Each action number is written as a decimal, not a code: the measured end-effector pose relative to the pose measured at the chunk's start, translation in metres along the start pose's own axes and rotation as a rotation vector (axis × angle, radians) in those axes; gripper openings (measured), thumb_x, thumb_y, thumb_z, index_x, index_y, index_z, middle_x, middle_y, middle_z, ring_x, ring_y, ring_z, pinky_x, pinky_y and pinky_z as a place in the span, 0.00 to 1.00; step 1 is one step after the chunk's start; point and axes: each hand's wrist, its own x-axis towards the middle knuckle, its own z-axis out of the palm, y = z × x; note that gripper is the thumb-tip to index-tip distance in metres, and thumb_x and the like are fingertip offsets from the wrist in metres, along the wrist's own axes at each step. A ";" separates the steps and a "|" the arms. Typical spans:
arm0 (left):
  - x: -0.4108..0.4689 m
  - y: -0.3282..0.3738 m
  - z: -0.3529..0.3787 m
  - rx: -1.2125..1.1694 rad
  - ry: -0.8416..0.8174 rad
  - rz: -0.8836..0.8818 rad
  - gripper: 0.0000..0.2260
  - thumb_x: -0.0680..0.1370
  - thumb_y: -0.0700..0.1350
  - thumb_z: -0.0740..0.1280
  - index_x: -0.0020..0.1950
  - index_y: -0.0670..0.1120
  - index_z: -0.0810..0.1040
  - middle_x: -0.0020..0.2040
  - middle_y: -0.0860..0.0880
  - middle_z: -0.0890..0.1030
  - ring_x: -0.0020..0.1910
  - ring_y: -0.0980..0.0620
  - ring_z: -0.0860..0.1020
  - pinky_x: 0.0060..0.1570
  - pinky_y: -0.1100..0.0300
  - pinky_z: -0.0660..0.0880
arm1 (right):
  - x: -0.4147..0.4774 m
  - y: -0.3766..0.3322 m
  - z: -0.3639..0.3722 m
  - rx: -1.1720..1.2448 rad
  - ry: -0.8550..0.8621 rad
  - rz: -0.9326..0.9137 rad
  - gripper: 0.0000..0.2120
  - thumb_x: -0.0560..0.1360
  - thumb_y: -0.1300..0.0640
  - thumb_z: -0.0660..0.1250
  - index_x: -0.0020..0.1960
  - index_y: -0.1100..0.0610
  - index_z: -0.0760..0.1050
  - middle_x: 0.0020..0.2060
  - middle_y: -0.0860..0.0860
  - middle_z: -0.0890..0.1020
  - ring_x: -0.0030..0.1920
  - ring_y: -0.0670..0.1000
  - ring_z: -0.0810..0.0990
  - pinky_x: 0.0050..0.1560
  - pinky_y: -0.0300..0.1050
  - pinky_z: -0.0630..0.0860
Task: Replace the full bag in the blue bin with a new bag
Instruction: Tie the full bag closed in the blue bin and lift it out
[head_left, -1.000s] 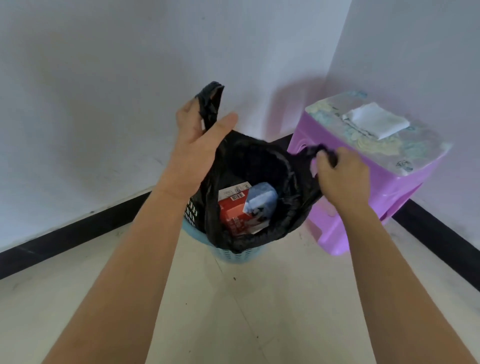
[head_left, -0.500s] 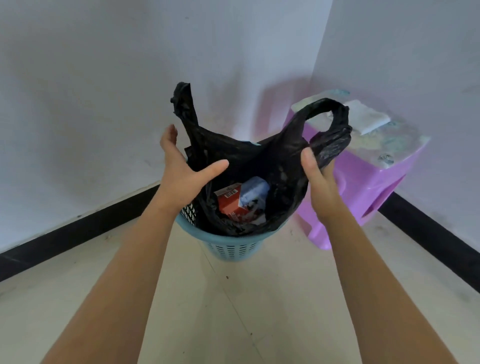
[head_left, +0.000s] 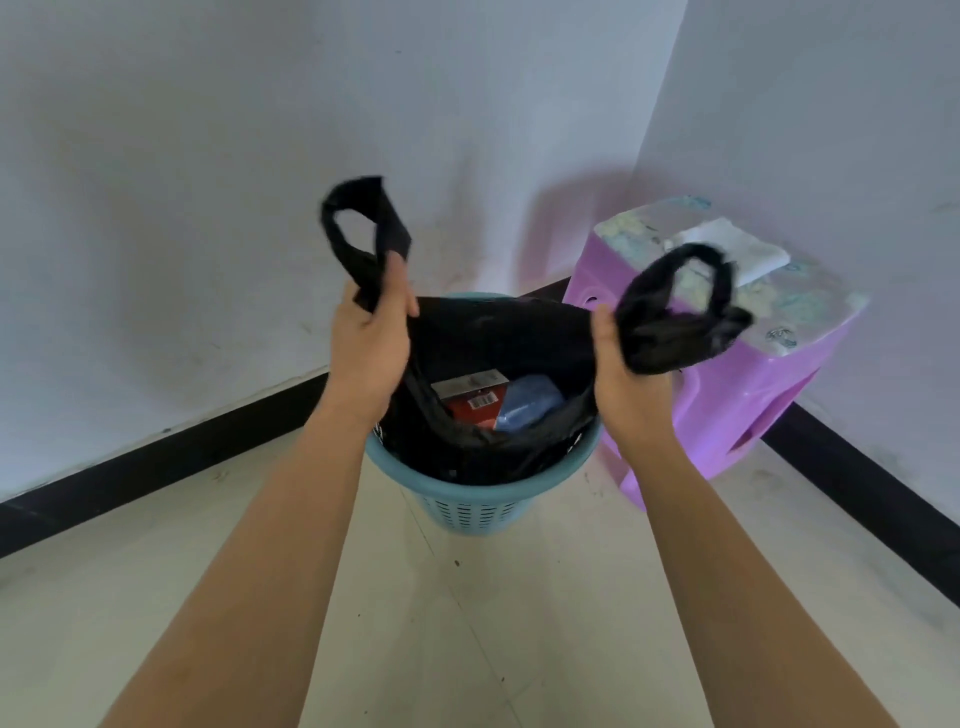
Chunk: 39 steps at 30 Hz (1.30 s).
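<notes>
A black plastic bag (head_left: 498, 338) sits in the round blue bin (head_left: 470, 501) on the floor in the room's corner. Inside the bag lie a red box with a barcode (head_left: 475, 402) and a blue packet (head_left: 530, 402). My left hand (head_left: 371, 338) grips the bag's left handle, whose loop stands up above my fingers. My right hand (head_left: 621, 364) grips the right handle, its loop hanging out to the right. The bag's mouth is stretched wide between both hands.
A purple plastic stool (head_left: 727, 358) stands right of the bin, against the right wall, with a folded white cloth (head_left: 732, 247) on top. White walls with black skirting meet behind the bin. Pale tiled floor lies in front.
Both hands have pulled the bag's two handles up off the bin rim and apart. The right handle loop has swung out over the stool side. The camera has drawn back a little.
</notes>
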 end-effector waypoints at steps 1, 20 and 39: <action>0.006 0.006 -0.004 -0.131 0.060 -0.039 0.22 0.81 0.60 0.57 0.32 0.49 0.68 0.41 0.51 0.83 0.40 0.59 0.81 0.44 0.62 0.77 | 0.002 -0.005 -0.003 0.086 0.073 0.058 0.19 0.75 0.36 0.66 0.59 0.46 0.74 0.52 0.40 0.79 0.53 0.42 0.78 0.56 0.38 0.72; -0.002 0.000 -0.014 -0.230 -0.425 -0.153 0.19 0.74 0.40 0.73 0.63 0.38 0.74 0.27 0.58 0.70 0.25 0.58 0.65 0.30 0.62 0.65 | -0.005 -0.009 0.021 -0.313 -0.425 -0.262 0.09 0.81 0.47 0.62 0.57 0.48 0.77 0.47 0.37 0.82 0.49 0.31 0.77 0.49 0.32 0.72; 0.010 -0.021 -0.011 -0.596 -0.331 -0.367 0.03 0.77 0.37 0.65 0.44 0.44 0.73 0.33 0.50 0.65 0.28 0.56 0.62 0.29 0.63 0.65 | 0.006 0.016 -0.004 -0.688 -0.439 -0.371 0.18 0.84 0.47 0.53 0.38 0.53 0.67 0.30 0.47 0.73 0.32 0.45 0.71 0.34 0.38 0.65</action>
